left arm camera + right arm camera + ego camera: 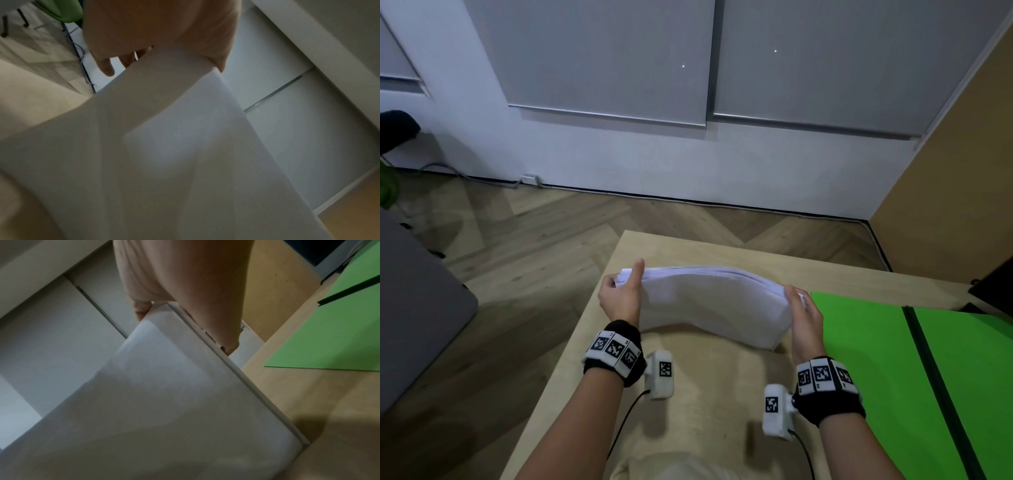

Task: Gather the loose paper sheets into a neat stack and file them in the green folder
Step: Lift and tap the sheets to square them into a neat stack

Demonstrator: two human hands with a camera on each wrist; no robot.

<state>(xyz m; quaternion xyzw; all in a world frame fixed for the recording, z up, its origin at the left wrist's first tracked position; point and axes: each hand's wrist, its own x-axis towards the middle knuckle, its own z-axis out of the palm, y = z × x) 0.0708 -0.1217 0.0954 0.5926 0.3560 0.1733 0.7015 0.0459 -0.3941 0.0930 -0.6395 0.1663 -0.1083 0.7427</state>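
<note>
A thick stack of white paper sheets [709, 305] stands on edge above the light wooden table [709, 404], bowed upward in the middle. My left hand [621, 294] grips its left end, thumb on the near face and fingers behind. My right hand [804, 320] grips the right end the same way. The open green folder [866, 359] lies flat on the table just right of my right hand, with a dark spine down its middle. The stack [185, 154] fills the left wrist view under my left hand [156, 39]. In the right wrist view the stack [156, 402], my right hand [185, 288] and the folder [333, 331] show.
The table's left edge and far edge drop to a wooden herringbone floor [534, 233]. A dark object [993, 284] sits at the table's far right corner. A tan panel [962, 154] stands at the right, a grey surface [417, 308] at the left.
</note>
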